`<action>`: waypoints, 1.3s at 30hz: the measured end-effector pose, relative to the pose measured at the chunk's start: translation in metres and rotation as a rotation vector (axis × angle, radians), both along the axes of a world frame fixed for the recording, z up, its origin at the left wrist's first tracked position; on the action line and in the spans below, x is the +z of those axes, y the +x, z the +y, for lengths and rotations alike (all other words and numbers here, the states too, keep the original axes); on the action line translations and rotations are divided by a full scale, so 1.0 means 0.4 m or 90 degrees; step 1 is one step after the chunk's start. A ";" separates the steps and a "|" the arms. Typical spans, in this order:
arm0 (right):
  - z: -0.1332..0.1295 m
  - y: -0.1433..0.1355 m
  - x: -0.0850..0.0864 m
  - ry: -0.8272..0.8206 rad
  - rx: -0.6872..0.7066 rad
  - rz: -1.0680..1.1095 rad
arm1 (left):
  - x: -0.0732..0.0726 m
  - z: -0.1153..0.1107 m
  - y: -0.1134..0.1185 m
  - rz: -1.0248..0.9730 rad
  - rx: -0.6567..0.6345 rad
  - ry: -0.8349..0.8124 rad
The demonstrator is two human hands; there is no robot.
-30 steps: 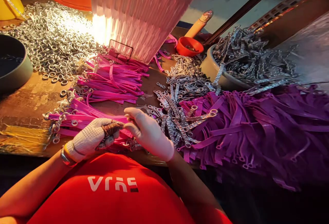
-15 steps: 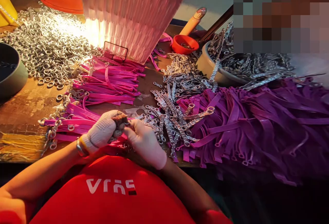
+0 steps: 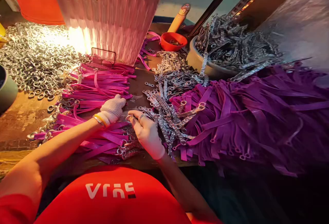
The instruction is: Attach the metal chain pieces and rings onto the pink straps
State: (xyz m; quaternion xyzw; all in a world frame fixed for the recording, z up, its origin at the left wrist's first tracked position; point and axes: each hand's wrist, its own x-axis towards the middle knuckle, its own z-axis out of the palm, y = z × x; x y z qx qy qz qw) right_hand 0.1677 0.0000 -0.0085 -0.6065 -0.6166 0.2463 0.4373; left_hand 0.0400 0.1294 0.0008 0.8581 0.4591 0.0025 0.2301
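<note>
My left hand (image 3: 113, 109), in a white knit glove with a bracelet at the wrist, reaches over the pink straps (image 3: 102, 90), its fingers curled down at the strap ends. What sits under those fingers is hidden. To the right, my right hand (image 3: 147, 133) is closed in a pinch, with a small metal piece (image 3: 129, 117) at its fingertips, too small to name. Below the hands lies another bunch of pink straps (image 3: 97, 143) with metal rings at its ends. Braided metal strips (image 3: 164, 114) lie just beyond my right hand.
A heap of metal rings (image 3: 38, 59) covers the left, near a dark green bowl (image 3: 9, 90). Behind stand a ribbed translucent panel (image 3: 110, 18) and a red bowl (image 3: 173, 42). Rightward are a full tub (image 3: 203, 62) of metal strips and a large purple strap pile (image 3: 257, 114).
My hands, together before around a dark brownish item, are now apart. The left has moved up onto the straps; that item no longer shows. The view has shifted slightly right.
</note>
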 end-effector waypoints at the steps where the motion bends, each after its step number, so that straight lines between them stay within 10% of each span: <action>1: 0.003 -0.003 -0.001 0.028 0.003 -0.012 | 0.012 -0.010 -0.020 -0.031 0.000 -0.030; 9: 0.012 -0.083 0.054 0.057 0.068 -0.286 | 0.116 -0.162 -0.200 -0.419 0.237 -0.476; 17: -0.001 -0.141 0.054 0.056 0.136 -0.525 | 0.056 -0.223 -0.258 -0.355 0.050 -0.172; 25: -0.009 -0.139 0.077 -0.004 0.218 -0.399 | 0.039 -0.267 -0.288 -0.502 0.203 -0.318; 34: -0.021 -0.151 0.018 0.071 0.280 -0.416 | -0.012 -0.291 -0.297 -0.460 0.161 -0.171; 39: -0.022 -0.144 0.021 0.107 0.242 -0.445 | 0.045 -0.256 -0.297 -0.377 0.057 -0.121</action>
